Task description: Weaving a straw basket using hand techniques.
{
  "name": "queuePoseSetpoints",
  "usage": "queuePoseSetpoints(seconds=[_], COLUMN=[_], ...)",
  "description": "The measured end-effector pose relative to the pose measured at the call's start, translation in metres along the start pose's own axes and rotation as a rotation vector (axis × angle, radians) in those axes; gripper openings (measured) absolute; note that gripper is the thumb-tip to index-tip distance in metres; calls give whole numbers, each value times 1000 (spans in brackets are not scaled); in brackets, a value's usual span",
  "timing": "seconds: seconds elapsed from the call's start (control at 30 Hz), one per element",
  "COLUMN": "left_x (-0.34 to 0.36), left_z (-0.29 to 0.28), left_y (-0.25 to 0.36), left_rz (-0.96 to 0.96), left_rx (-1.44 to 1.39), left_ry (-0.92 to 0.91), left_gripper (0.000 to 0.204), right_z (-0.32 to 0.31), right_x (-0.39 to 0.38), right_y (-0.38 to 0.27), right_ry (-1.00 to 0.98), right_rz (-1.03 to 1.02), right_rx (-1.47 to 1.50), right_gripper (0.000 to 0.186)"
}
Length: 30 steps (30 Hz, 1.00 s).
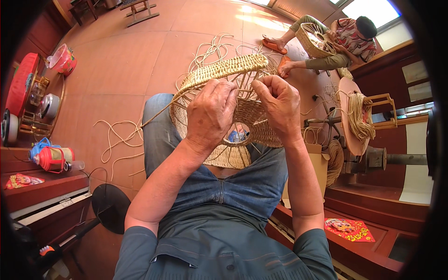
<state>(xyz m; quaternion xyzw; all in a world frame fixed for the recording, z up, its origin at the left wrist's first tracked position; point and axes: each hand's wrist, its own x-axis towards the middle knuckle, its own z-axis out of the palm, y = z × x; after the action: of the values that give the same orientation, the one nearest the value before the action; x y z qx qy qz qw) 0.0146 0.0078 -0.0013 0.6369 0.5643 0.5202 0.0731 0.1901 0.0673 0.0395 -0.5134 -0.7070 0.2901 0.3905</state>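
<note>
"Straw basket [223, 70]: where?"
"Between the knees [157, 114], partly covered by the left hand [210, 113] and right hand [281, 105]."
"Their grip?"
"The right pinches a strand [246, 90], thumb against finger; the left curls inward, fingertips hidden, so I cannot tell what it holds."

Left hand [211, 112], right hand [280, 102] close together, fingers [265, 91] pinched, forearms [163, 189] bare.
</note>
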Motion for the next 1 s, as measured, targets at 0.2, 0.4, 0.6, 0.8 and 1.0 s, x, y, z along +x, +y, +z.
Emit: queuePoseSetpoints(seconds=[0.2, 0.4, 0.6, 0.8, 1.0], left_x=[0, 0, 1, 0, -1], left_z=[3, 7, 11, 13, 14], left_y=[0, 1, 2, 5, 8], left_rz=[17, 72, 156, 163, 133], left_rx=[46, 146, 248, 294, 330], left_ry=[6, 40, 119, 125, 112], left_gripper=[12, 14, 9, 10, 10], right_z=[-2, -6, -8, -11, -16], right_x=[-2, -3, -2, -3, 0], right_y=[4, 6, 9, 9, 6], right_ry=[-38, -93, -122, -134, -198], right_rz=[45, 86, 102, 109, 162], right_rx=[46, 131, 160, 137, 193], right_gripper=[22, 20, 16, 15, 13])
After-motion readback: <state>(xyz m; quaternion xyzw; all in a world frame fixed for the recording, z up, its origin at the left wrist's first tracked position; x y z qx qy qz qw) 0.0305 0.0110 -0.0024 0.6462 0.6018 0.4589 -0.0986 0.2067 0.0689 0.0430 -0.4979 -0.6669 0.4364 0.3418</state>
